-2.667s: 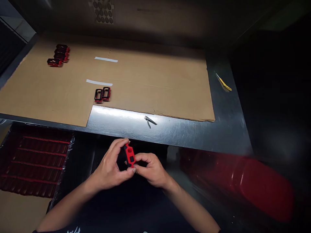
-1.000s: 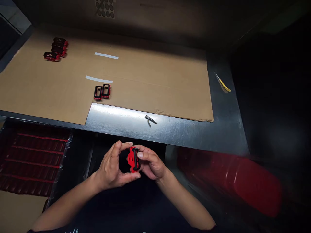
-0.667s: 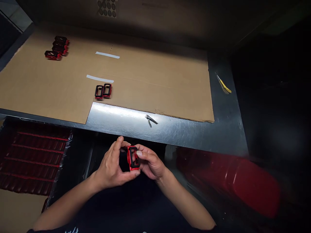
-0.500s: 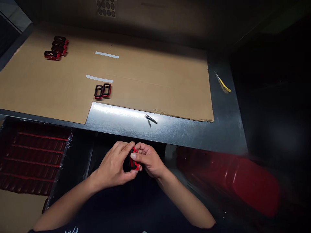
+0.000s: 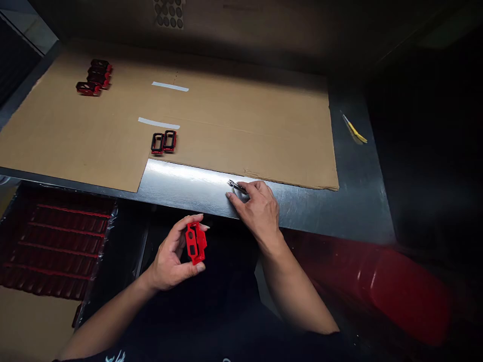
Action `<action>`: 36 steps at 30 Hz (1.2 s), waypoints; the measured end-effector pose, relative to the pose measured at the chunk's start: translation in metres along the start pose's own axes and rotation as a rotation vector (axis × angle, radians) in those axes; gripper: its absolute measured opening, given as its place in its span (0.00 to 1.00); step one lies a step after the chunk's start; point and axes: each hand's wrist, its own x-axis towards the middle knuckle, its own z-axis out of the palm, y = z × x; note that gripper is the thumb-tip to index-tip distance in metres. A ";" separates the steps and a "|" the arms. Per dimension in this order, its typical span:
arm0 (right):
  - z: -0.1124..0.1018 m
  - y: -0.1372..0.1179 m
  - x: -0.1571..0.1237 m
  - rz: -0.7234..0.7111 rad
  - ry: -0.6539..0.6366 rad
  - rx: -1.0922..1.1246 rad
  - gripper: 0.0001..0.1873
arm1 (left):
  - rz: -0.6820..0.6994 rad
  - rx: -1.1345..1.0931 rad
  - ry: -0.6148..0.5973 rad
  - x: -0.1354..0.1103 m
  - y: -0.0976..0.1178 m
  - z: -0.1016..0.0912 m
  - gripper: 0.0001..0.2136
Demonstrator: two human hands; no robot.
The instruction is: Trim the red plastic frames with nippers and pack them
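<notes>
My left hand point(image 5: 171, 259) holds a red plastic frame part point(image 5: 196, 244) by its two ends, between thumb and fingers, just in front of the table edge. Its red face, with a round and a square opening, is turned up toward me. At the table's front strip, my right hand point(image 5: 260, 208) has its thumb and fingers around small metal clippers point(image 5: 236, 186), whose jaw end points up and left. Part of their handle is hidden by the fingers. Two black-and-red frames point(image 5: 169, 141) stand side by side on the cardboard sheet point(image 5: 241, 120).
Several more black-and-red frames point(image 5: 98, 75) are grouped at the far left. Two white tape strips point(image 5: 158, 123) mark the cardboard. A yellow-handled pointed tool point(image 5: 355, 129) lies at the right. Below left is a box with rows of dark red parts point(image 5: 64, 241); a red stool-like object point(image 5: 407, 291) is lower right.
My right hand has let go of the red part and moved up to the clippers on the metal table. The part has turned in my left hand, showing its red face.
</notes>
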 end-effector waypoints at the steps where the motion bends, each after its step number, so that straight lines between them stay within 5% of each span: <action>1: 0.001 0.001 0.000 0.004 0.017 0.007 0.18 | 0.014 -0.022 0.008 0.000 -0.001 0.000 0.37; 9: -0.005 0.007 0.003 0.070 0.013 0.176 0.14 | 0.010 -0.185 -0.039 0.002 -0.006 -0.001 0.36; 15: -0.041 -0.015 -0.033 0.470 -0.578 1.312 0.19 | 0.123 0.451 -0.004 0.004 0.002 -0.001 0.39; 19: -0.035 -0.032 -0.063 0.656 -0.864 1.577 0.18 | 0.299 0.710 -0.098 0.007 -0.003 0.000 0.43; 22: -0.022 -0.036 -0.073 0.709 -0.858 1.621 0.19 | 0.337 0.771 -0.156 0.009 -0.006 0.000 0.45; 25: -0.021 -0.036 -0.077 0.581 -0.795 1.542 0.18 | 0.196 0.610 -0.202 0.008 -0.001 -0.002 0.46; 31: -0.045 -0.039 -0.076 0.075 -0.734 1.083 0.07 | -0.212 -0.202 -0.258 0.003 -0.003 -0.008 0.32; 36: -0.047 -0.036 -0.072 -0.019 -0.747 1.053 0.07 | -0.171 -0.327 -0.215 0.003 -0.011 -0.003 0.30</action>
